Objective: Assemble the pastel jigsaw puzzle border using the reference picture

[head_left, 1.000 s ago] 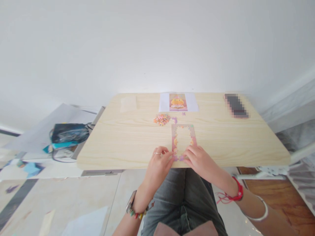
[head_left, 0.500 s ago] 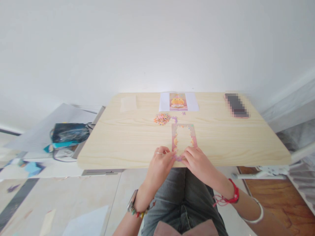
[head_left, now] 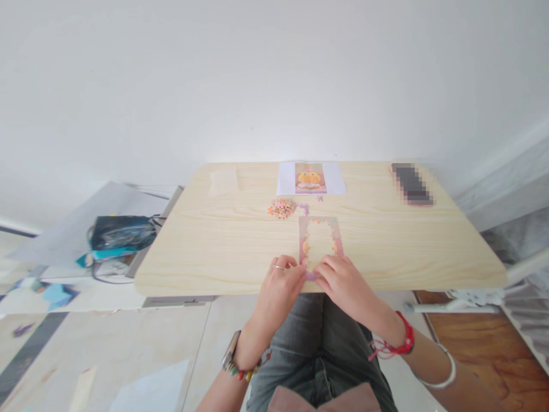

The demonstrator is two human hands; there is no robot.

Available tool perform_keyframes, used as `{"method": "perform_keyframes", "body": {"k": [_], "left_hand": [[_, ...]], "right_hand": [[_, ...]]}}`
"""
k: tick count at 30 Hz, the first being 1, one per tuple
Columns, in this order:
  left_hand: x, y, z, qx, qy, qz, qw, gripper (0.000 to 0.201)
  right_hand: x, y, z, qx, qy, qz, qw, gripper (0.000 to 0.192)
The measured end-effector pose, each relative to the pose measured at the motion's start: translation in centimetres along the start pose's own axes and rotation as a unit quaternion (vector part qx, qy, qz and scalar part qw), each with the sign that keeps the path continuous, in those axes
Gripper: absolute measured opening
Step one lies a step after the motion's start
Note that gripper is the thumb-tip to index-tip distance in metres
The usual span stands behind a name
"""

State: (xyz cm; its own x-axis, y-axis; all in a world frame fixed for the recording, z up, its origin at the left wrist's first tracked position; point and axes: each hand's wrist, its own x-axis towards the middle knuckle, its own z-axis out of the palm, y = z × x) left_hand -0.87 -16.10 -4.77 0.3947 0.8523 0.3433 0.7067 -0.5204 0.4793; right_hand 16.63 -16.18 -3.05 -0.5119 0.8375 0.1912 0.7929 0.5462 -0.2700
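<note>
A pink rectangular jigsaw puzzle frame, hollow in the middle, lies on the light wooden table near its front edge. My left hand and my right hand meet at the frame's near edge, fingertips pressed on the pieces of its bottom border. A heap of loose orange and pink pieces sits just behind and left of the frame. Two stray purple pieces lie beside it. A printed reference picture on white paper lies at the table's far edge.
A phone lies at the far right of the table, a clear plastic bag at the far left. Left of the table, a dark bag with cables rests on a low surface. My legs are under the front edge.
Both hands have crept slightly closer together along the frame's bottom edge. The frame and loose pieces stay where they were.
</note>
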Motion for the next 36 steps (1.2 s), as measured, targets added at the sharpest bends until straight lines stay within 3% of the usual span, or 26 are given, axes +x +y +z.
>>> {"method": "perform_keyframes", "body": {"k": [14,18,21,27,31,36], "left_hand": [[0.1,0.0,0.0,0.012,-0.006,-0.003,1.0,0.013],[0.2,0.1,-0.1,0.018,-0.009,-0.002,1.0,0.014],[0.3,0.1,-0.3,0.017,0.008,0.005,1.0,0.015],[0.9,0.0,-1.2,0.015,0.036,-0.003,0.999,0.016],[0.7,-0.3,-1.4,0.025,0.041,-0.013,0.999,0.015],[-0.1,-1.2,-1.2,0.024,0.045,-0.02,0.998,0.015]], "right_hand": [[-0.7,-1.0,1.6,-0.037,0.073,-0.024,0.996,0.018],[-0.4,-0.7,1.0,0.01,0.087,-0.012,0.996,0.016],[0.4,1.0,-0.1,0.037,0.1,0.008,0.994,0.016],[6.0,7.3,-1.9,0.059,0.066,0.034,0.996,0.016],[11.0,10.3,-1.5,0.072,-0.011,-0.063,0.995,0.024],[14.7,11.2,-0.9,0.04,-0.1,-0.166,0.98,0.019]]}}
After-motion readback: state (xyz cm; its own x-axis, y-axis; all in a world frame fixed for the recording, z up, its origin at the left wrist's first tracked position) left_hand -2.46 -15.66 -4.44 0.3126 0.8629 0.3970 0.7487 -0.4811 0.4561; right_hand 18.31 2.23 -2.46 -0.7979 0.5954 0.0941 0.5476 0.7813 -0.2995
